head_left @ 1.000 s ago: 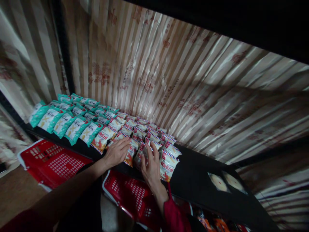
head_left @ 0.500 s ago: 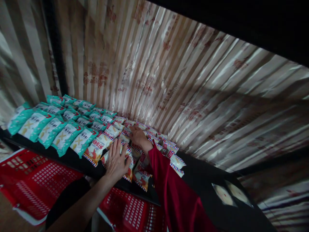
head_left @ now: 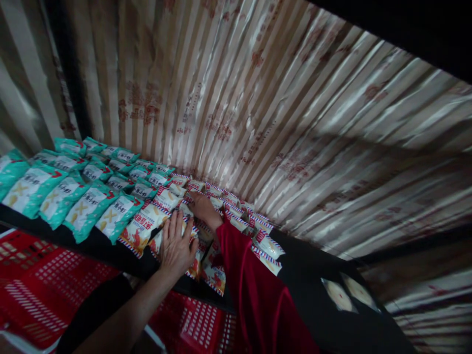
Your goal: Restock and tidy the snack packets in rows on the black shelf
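Note:
Rows of red-and-white snack packets (head_left: 238,222) lie on a dark shelf (head_left: 306,275). My left hand (head_left: 176,245) rests flat, fingers stretched out, on the front packets of one row. My right hand (head_left: 202,206), in a red sleeve, reaches further back onto packets near the rear wall; its fingers lie on the packets and are partly hidden. To the left lie rows of teal-and-white snack packets (head_left: 86,206).
A striped, shiny curtain-like backing (head_left: 280,123) rises behind the shelf. Red plastic baskets (head_left: 33,290) stand below the shelf edge at the left and centre. Two pale round reflections (head_left: 346,295) show on the bare right part of the shelf.
My right hand moved from the front packets to the back of the row, sleeve now across the packets. My left hand shifted slightly and lies flat. The view swung left.

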Action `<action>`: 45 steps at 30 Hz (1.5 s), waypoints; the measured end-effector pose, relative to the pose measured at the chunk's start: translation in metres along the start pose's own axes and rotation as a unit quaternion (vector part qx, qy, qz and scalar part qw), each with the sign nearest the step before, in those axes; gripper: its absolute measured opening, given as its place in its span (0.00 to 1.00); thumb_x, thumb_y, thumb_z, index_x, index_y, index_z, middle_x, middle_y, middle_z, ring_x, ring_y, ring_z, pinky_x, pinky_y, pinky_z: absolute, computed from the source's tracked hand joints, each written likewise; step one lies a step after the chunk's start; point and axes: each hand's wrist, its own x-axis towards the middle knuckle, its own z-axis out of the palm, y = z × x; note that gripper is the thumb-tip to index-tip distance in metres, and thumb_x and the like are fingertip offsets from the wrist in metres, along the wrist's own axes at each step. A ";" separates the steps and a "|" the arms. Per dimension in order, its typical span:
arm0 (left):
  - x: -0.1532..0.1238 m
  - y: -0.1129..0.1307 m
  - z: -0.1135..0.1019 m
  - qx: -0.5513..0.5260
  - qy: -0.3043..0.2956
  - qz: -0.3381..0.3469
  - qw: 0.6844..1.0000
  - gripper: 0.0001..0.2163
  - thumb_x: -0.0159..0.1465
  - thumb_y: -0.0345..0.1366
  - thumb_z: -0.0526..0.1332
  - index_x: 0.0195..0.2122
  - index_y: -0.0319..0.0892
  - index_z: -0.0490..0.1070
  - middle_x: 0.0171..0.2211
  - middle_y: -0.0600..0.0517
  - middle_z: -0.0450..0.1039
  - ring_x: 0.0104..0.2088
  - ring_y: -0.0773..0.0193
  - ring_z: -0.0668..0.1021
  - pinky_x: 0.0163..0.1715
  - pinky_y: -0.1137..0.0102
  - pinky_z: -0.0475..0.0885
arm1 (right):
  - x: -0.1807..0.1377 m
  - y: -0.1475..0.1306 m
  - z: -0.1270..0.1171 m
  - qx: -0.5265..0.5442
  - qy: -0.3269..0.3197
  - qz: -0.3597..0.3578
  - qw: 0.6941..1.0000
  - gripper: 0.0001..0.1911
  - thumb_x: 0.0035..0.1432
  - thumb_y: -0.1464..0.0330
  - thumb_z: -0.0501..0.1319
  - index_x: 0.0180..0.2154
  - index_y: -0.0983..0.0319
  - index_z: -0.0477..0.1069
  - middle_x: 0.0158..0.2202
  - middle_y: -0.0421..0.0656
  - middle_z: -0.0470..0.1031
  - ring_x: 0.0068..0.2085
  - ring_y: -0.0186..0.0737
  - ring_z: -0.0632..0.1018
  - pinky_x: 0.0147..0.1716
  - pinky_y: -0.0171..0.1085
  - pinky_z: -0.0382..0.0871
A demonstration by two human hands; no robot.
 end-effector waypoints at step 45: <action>-0.041 0.062 -0.007 -0.088 0.027 0.200 0.976 0.20 0.66 0.31 0.51 0.59 0.35 0.62 0.65 0.37 0.51 0.67 0.46 0.46 0.60 0.47 0.56 | -0.199 0.049 -0.033 0.247 0.371 0.151 0.882 0.24 0.65 0.59 0.47 0.56 0.64 0.65 0.57 0.50 0.70 0.59 0.42 0.69 0.59 0.45 0.61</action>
